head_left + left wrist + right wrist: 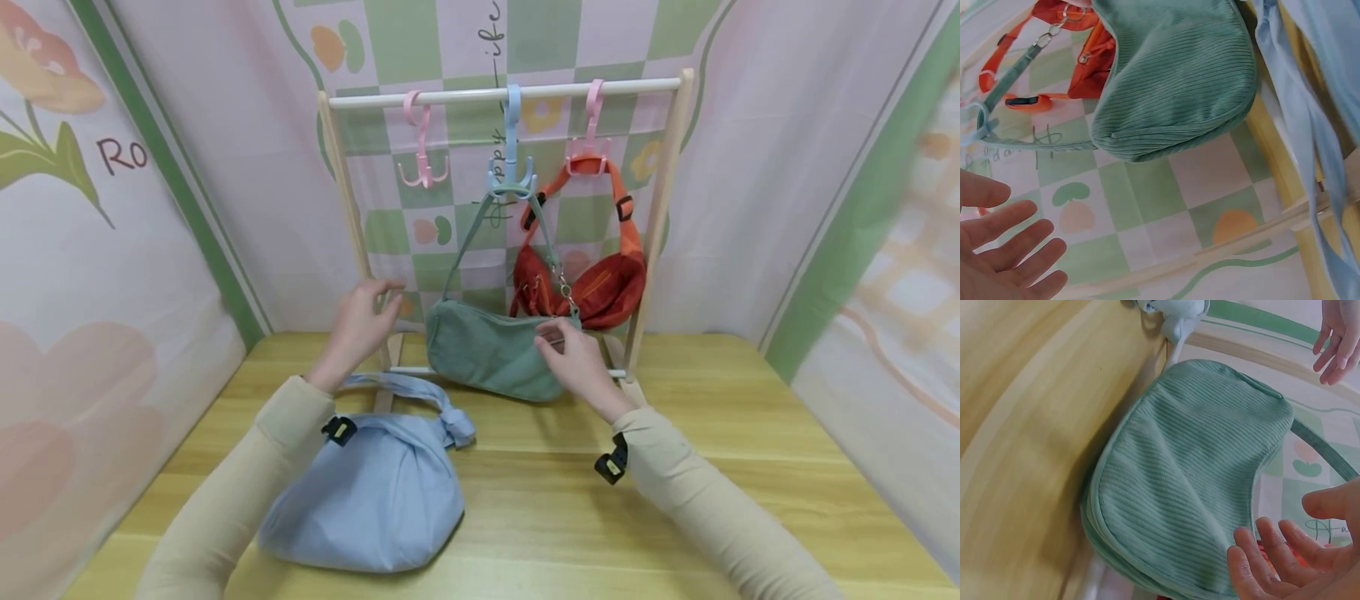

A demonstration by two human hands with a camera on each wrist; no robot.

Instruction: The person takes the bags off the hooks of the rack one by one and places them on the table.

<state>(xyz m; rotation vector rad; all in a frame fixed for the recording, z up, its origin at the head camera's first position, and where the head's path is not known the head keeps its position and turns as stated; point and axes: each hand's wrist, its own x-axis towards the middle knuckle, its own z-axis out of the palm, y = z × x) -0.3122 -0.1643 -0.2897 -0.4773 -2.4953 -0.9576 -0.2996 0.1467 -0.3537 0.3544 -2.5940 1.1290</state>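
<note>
A green corduroy shoulder bag (495,348) hangs by its strap from the blue hook hanger (512,142) at the middle of the rack's rail. My right hand (577,358) is at the bag's right end, fingers loosely bent and gripping nothing; whether the fingertips touch the fabric I cannot tell. Left of the bag, my left hand (363,325) is in the air, its fingers spread apart in the left wrist view. Below that hand, a light blue bag (375,500) with a knotted strap lies on the table.
A red-orange waist bag (611,287) hangs from the right pink hanger (593,125), behind the green bag. Another pink hanger (424,146) is on the rail's left part. The rack's wooden posts (660,217) stand on the wooden table (712,500), before patterned curtains.
</note>
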